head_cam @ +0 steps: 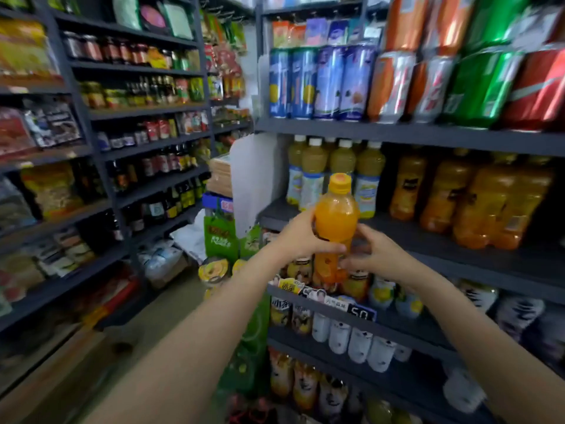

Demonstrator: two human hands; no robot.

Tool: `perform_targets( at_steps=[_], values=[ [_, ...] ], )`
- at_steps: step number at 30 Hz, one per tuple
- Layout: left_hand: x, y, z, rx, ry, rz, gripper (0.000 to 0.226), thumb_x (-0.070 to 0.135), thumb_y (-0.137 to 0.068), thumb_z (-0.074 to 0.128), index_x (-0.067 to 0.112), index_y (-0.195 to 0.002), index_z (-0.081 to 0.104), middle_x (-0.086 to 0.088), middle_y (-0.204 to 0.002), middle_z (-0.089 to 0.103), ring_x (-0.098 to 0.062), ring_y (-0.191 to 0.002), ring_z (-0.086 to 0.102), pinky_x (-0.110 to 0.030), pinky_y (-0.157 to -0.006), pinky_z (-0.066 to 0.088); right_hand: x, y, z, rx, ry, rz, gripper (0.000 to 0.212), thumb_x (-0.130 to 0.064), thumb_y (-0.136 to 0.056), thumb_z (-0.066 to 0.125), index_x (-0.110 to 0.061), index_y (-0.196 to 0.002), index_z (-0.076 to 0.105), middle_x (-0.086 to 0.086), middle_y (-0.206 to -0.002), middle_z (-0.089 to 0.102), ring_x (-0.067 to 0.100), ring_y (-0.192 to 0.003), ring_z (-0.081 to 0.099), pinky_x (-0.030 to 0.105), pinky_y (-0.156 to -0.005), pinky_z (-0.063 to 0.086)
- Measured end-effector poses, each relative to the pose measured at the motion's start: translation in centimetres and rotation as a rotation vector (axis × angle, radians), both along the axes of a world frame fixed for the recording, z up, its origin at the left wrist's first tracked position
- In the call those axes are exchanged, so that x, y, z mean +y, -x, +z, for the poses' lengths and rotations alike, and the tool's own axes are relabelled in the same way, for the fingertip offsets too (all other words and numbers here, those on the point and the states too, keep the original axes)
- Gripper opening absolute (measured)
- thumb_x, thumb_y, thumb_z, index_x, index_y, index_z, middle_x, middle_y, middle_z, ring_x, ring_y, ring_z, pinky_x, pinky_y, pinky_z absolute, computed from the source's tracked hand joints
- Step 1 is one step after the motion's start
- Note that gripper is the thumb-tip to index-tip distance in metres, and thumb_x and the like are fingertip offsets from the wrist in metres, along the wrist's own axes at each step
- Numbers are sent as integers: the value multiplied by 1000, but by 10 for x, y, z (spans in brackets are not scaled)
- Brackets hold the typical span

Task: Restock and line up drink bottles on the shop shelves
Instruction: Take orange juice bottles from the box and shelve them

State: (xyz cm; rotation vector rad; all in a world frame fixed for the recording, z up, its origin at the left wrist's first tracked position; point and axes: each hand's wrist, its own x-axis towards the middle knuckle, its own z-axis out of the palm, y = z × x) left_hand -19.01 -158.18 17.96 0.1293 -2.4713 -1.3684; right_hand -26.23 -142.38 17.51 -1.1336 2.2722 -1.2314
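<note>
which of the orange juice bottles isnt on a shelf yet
The orange bottle with the yellow cap, held upright in front of the shelves by the left hand and right hand; the other orange bottles stand shelved.

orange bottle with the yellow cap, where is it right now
In the head view the orange bottle is upright at centre, held off the shelves by the left hand and right hand, in front of the pale juice bottles.
</note>
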Motion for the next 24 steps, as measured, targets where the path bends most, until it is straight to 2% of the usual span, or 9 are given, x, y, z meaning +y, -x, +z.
perform_targets(
  at_steps=[2,5,7,10,12,15,20,22,24],
  values=[
    [33,29,16,31,35,-60,76,21,-68,82,18,-132,42,5,-119,53,-10,-108,50,-27,-87,42,26,19,10,84,46,-132,62,-14,-69,81,-20,-122,49,1,-112,61,17,-103,58,37,-84,50],
    [81,72,31,94,25,-124,76,23,-67,83,18,-132,42,3,-126,53,-15,-113,51,-34,-95,45,68,49,26,259,78,-285,57,-17,-67,82,-13,-116,54,1,-104,61,15,-94,56,24,-70,43],
    [108,99,38,127,16,-166,73,22,-70,81,19,-131,41,4,-120,53,-14,-109,53,-31,-91,46,98,72,30,297,99,-369,52,-19,-69,81,-12,-112,54,3,-103,61,18,-95,57,27,-72,45],
    [136,137,39,95,209,-199,73,27,-75,76,21,-136,37,-1,-128,52,-17,-115,51,-31,-96,44,147,107,20,274,96,-509,47,-23,-69,81,-14,-107,56,3,-104,64,20,-99,59,32,-80,46],
    [144,158,32,68,301,-176,71,25,-78,74,19,-137,36,-5,-134,48,-18,-122,46,-26,-97,39,176,125,9,273,56,-587,43,-25,-69,81,-13,-103,58,7,-101,65,22,-94,61,29,-74,44],
    [155,184,17,41,268,-141,61,19,-82,69,17,-135,40,-9,-133,49,-21,-122,47,-24,-95,38,207,147,-1,258,8,-698,41,-27,-70,80,-12,-98,53,6,-92,61,15,-77,57,25,-61,39],
    [191,219,-1,-44,431,-182,58,21,-86,63,24,-139,39,-9,-140,42,-25,-130,37,-31,-104,32,229,201,-10,175,-48,-859,50,-38,-71,78,-8,-106,58,11,-98,67,26,-87,64,32,-67,49],
    [200,227,-5,-107,455,-189,61,19,-89,59,28,-143,33,-7,-140,42,-26,-130,36,-30,-103,33,230,214,-10,181,-64,-881,52,-37,-73,76,-5,-109,56,13,-101,66,28,-91,64,33,-68,48],
    [205,232,-11,-123,484,-209,62,18,-90,58,28,-144,29,-7,-145,34,-27,-131,36,-30,-104,33,228,223,-10,181,-18,-927,57,-32,-76,75,0,-115,48,17,-107,62,33,-99,62,39,-78,50]
  ],
)
